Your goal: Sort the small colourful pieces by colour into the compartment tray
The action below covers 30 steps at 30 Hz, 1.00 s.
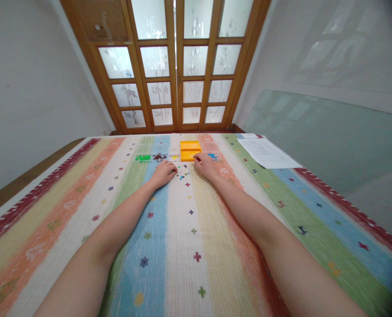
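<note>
A small pile of mixed coloured pieces (184, 172), too small to name, lies loose on the tablecloth between my hands. My left hand (164, 173) rests at the left of the pile, fingers curled together and tips beside the pieces; anything in them is hidden. My right hand (206, 166) is at the right front of an orange box (190, 145) with its lid raised. Its thumb and fingertips are pinched over the box's front right part; what they hold is too small to make out. White bits lie inside the box.
Clear open boxes hold green pieces (143, 158), dark red pieces (159, 157), yellow pieces (175, 157) and blue pieces (212, 156). Paper sheets (267, 152) lie at the back right of the striped tablecloth (183, 264). Glazed wooden doors (176, 66) stand behind.
</note>
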Motion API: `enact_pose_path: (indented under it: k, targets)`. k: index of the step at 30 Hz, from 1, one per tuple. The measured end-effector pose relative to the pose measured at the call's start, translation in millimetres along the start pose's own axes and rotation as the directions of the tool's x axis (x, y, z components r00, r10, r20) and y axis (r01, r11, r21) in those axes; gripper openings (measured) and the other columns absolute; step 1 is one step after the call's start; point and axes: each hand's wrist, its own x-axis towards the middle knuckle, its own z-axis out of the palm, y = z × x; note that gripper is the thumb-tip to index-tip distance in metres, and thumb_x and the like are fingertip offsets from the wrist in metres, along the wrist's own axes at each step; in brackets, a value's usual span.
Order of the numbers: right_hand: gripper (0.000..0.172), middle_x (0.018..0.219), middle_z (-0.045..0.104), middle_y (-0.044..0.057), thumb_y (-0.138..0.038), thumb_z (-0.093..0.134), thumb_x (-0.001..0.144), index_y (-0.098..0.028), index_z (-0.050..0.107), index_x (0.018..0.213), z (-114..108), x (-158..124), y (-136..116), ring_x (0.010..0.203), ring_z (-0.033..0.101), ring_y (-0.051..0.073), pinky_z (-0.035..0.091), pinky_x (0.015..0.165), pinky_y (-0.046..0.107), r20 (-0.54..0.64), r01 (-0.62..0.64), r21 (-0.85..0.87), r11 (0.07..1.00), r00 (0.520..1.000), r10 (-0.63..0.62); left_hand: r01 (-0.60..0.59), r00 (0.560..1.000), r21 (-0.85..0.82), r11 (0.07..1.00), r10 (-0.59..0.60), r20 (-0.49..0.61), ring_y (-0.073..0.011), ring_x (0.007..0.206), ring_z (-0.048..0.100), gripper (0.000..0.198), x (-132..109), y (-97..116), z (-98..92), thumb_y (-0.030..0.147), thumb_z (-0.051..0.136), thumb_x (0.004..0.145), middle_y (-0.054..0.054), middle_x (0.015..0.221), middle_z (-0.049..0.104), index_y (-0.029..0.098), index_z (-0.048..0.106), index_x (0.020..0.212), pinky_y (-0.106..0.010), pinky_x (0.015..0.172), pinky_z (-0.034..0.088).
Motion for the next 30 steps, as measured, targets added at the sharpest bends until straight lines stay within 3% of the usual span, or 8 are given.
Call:
enact_pose_path:
  k: [6, 12, 15, 20, 22, 24, 30]
  targets:
    - [0.026, 0.107, 0.077, 0.01, -0.018, 0.055, 0.094, -0.018, 0.076, 0.109, 0.6, -0.3, -1.5, 0.097, 0.068, 0.025, 0.053, 0.091, 0.038, 0.004, 0.003, 0.001, 1.0, 1.0, -0.003, 0.169, 0.979, -0.079, 0.982, -0.177, -0.102, -0.0266, 0.094, 0.062, 0.016, 1.7, -2.3, -1.5, 0.025, 0.056, 0.096, -0.009, 0.095, 0.073, 0.021, 0.071, 0.097, -0.041, 0.091, 0.048]
    - [0.026, 0.111, 0.078, 0.011, -0.016, 0.056, 0.094, -0.019, 0.076, 0.11, 1.5, -0.6, -1.2, 0.1, 0.069, 0.025, 0.053, 0.093, 0.039, 0.034, 0.03, 0.017, 0.999, 0.999, -0.031, 0.291, 0.908, -0.292, 0.911, -0.359, -0.215, -0.0212, 0.084, 0.063, 0.016, 1.0, -25.0, -1.8, 0.028, 0.054, 0.098, -0.004, 0.09, 0.07, 0.022, 0.069, 0.101, -0.034, 0.082, 0.05]
    - [0.026, 0.112, 0.077, 0.011, -0.016, 0.056, 0.095, -0.018, 0.076, 0.112, 1.5, -0.8, -1.5, 0.101, 0.069, 0.025, 0.052, 0.094, 0.039, 0.045, 0.034, 0.012, 0.999, 0.998, -0.034, 0.333, 0.837, -0.449, 0.829, -0.479, -0.264, -0.0189, 0.081, 0.063, 0.015, 2.6, -42.2, -0.6, 0.029, 0.056, 0.095, -0.003, 0.088, 0.07, 0.02, 0.068, 0.1, -0.031, 0.078, 0.051]
    - [0.024, 0.11, 0.077, 0.01, -0.017, 0.056, 0.096, -0.018, 0.075, 0.11, -0.5, -1.8, -4.3, 0.099, 0.068, 0.025, 0.051, 0.092, 0.037, 0.062, 0.036, -0.01, 0.999, 0.997, -0.035, 0.353, 0.647, -0.679, 0.643, -0.692, -0.319, -0.0136, 0.07, 0.062, 0.022, 3.0, -62.1, -4.2, 0.032, 0.058, 0.094, -0.005, 0.093, 0.073, 0.018, 0.07, 0.106, -0.024, 0.064, 0.052]
    - [0.023, 0.11, 0.077, 0.01, -0.017, 0.056, 0.096, -0.019, 0.075, 0.109, -1.8, -2.3, -6.1, 0.099, 0.067, 0.025, 0.051, 0.091, 0.037, 0.065, 0.04, -0.012, 0.999, 0.997, -0.039, 0.354, 0.598, -0.722, 0.595, -0.737, -0.315, -0.0114, 0.067, 0.061, 0.025, 1.8, -65.2, -7.7, 0.03, 0.058, 0.093, -0.006, 0.098, 0.076, 0.016, 0.071, 0.11, -0.023, 0.062, 0.052]
    - [0.022, 0.108, 0.077, 0.01, -0.017, 0.056, 0.097, -0.018, 0.075, 0.107, -3.0, -2.6, -7.5, 0.098, 0.067, 0.025, 0.05, 0.091, 0.036, 0.067, 0.047, -0.01, 0.999, 0.997, -0.046, 0.354, 0.591, -0.757, 0.549, -0.759, -0.275, -0.0096, 0.064, 0.06, 0.03, 0.9, -66.0, -10.8, 0.027, 0.059, 0.092, -0.008, 0.105, 0.077, 0.015, 0.071, 0.117, -0.022, 0.061, 0.053]
    - [0.022, 0.107, 0.077, 0.01, -0.017, 0.056, 0.098, -0.017, 0.075, 0.106, -4.0, -2.0, -8.3, 0.098, 0.066, 0.024, 0.048, 0.089, 0.034, 0.092, 0.067, -0.019, 0.998, 0.994, -0.065, 0.334, 0.673, -0.786, 0.521, -0.716, -0.189, -0.0056, 0.055, 0.053, 0.051, 1.3, -66.8, -10.1, 0.019, 0.06, 0.086, -0.012, 0.121, 0.076, 0.015, 0.064, 0.137, -0.024, 0.06, 0.056]
